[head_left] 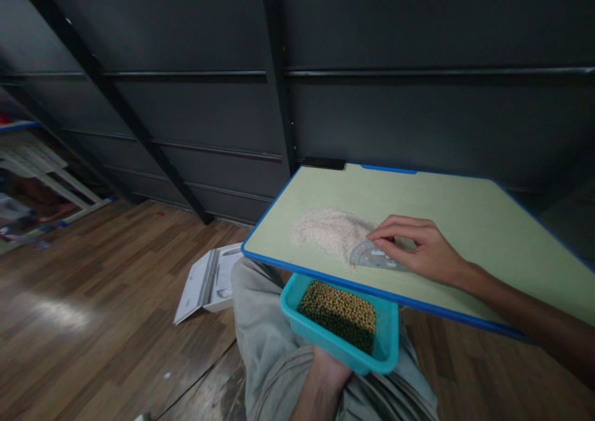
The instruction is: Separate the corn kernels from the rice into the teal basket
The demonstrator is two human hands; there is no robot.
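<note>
A teal basket (pixel 388 334) holding yellow and dark green beans or grains sits just below the table's near edge. My left hand (pixel 329 366) is under it and holds it; its fingers are hidden beneath. On the pale green tabletop (pixel 446 204) lies a spread pile of whitish grains (pixel 328 230). My right hand (pixel 411 247) pinches a clear protractor (pixel 372 257) at the right side of the pile. The protractor touches the tabletop, and a few small yellowish bits lie at its left corner.
A black flat object (pixel 324 163) rests at the table's far left corner. An open white box (pixel 211 281) stands on the wooden floor (pixel 106 297) to the left, near a cable (pixel 198 379). Behind the table is a dark panelled wall (pixel 418 117). A shelf (pixel 41 173) stands far left.
</note>
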